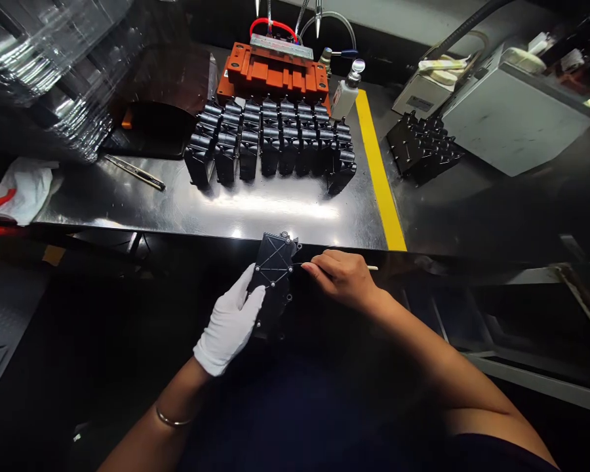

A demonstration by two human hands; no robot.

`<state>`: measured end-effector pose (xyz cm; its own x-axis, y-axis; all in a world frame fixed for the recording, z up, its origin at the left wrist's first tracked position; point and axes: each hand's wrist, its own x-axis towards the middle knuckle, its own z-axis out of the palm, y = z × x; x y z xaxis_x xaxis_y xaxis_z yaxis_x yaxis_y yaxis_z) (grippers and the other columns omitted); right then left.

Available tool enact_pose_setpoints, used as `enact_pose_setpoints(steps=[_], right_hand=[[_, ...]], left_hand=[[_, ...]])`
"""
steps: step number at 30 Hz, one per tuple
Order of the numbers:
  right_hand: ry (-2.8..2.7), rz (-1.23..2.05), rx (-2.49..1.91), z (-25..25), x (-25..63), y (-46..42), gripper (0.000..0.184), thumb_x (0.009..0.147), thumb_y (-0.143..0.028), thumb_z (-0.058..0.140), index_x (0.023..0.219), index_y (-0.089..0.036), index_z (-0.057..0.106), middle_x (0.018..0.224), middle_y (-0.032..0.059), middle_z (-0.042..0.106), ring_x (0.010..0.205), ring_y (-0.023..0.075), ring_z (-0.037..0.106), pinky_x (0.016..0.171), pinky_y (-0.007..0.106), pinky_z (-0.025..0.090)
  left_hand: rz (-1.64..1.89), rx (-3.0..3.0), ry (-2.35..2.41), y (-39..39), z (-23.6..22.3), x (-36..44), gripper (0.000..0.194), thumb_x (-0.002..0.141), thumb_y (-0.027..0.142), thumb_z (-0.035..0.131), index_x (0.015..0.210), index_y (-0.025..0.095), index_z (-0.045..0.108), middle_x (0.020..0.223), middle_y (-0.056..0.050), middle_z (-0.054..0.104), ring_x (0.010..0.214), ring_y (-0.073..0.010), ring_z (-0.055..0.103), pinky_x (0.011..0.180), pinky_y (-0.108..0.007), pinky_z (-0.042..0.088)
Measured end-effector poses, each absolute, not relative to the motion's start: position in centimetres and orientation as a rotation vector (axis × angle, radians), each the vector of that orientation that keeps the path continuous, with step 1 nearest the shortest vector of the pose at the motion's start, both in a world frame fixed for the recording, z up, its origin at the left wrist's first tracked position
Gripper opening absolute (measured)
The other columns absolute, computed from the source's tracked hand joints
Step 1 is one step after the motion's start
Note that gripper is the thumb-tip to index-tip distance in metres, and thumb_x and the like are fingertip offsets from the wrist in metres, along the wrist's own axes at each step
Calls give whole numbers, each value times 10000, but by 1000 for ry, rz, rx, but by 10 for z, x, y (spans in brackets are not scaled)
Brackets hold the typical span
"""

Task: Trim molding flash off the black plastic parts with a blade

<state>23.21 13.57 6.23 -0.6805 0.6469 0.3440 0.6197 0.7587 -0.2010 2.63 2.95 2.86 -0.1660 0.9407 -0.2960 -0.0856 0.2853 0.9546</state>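
Note:
My left hand [231, 321], in a white glove, grips a black plastic housing [274, 259] just off the table's front edge. Crossed ribs and several small bright round spots mark the housing's upper face, and small ring-shaped lugs stick out along its right side. Bare and closed, my right hand [341, 275] pinches a thin stick-like tool [373, 267]. The tool's pale end shows behind the hand, while its fine dark tip points at the housing's right edge. Whether the tip touches the housing I cannot tell. My fingers hide the middle of the tool.
Several black housings stand in rows on the shiny metal table [177, 213], before an orange fixture [275, 72]. More black housings [417, 147] lie right of a yellow tape strip [381, 170]. A white bottle [345, 95], a pen-like tool [135, 172], clear trays [54, 72] and a white cloth [27, 187] surround them.

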Motion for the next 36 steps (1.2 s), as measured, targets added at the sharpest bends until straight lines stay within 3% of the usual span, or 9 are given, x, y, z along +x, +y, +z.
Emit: enact_pose_setpoints(steps=[8, 16, 26, 36], right_hand=[[-2542, -119, -1012, 59, 231, 134, 404, 953, -373, 502, 629, -170, 632, 542, -5, 575, 500, 80, 463, 491, 252, 244], [-2542, -45, -1023, 57, 230, 127, 410, 960, -380, 486, 648, -165, 643, 563, 0, 594, 525, 83, 493, 510, 261, 253], [-2780, -50, -987, 69, 228, 157, 511, 977, -474, 383, 658, -173, 646, 601, 24, 595, 549, 104, 476, 492, 281, 170], [-2740, 56, -975, 65, 228, 155, 488, 976, -468, 396, 705, -169, 671, 628, 24, 638, 543, 96, 507, 495, 258, 210]], left_hand=[[1162, 880, 1413, 29, 28, 28, 583, 870, 403, 594, 1406, 214, 466, 1414, -51, 532, 1302, -209, 493, 1114, -294, 377], [1157, 880, 1426, 29, 32, 29, 569, 870, 417, 586, 1396, 224, 483, 1390, -49, 559, 1281, -216, 516, 1110, -316, 388], [1110, 886, 1401, 32, 34, 21, 615, 856, 431, 589, 1411, 199, 459, 1416, -58, 531, 1311, -225, 484, 1111, -326, 386], [1142, 819, 1380, 34, 37, 23, 601, 849, 414, 611, 1396, 200, 481, 1379, -58, 571, 1273, -219, 526, 1086, -313, 419]])
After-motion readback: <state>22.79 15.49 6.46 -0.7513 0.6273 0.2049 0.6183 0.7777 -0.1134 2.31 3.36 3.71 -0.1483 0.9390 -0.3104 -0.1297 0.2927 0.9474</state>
